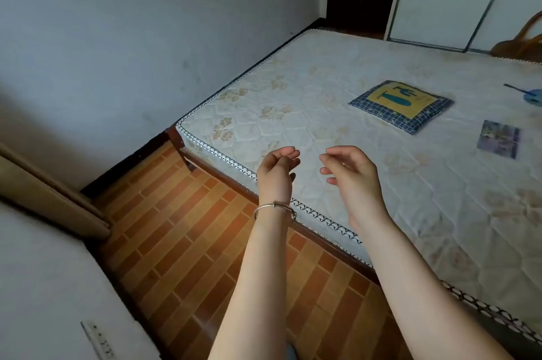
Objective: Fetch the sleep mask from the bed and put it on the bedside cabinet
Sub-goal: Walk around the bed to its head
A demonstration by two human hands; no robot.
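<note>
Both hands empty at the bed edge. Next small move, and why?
Probably turn right and reach the right hand across the mattress toward the blue item at the frame's right edge. It may be the mask, though it is cut off. The left hand is empty too, and the item lies beyond the pillow.

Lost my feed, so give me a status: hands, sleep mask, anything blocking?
Left hand and right hand empty, raised over the mattress edge. Sleep mask not clearly identifiable; blue item at right edge, partly cut off. Path over mattress unobstructed.
</note>
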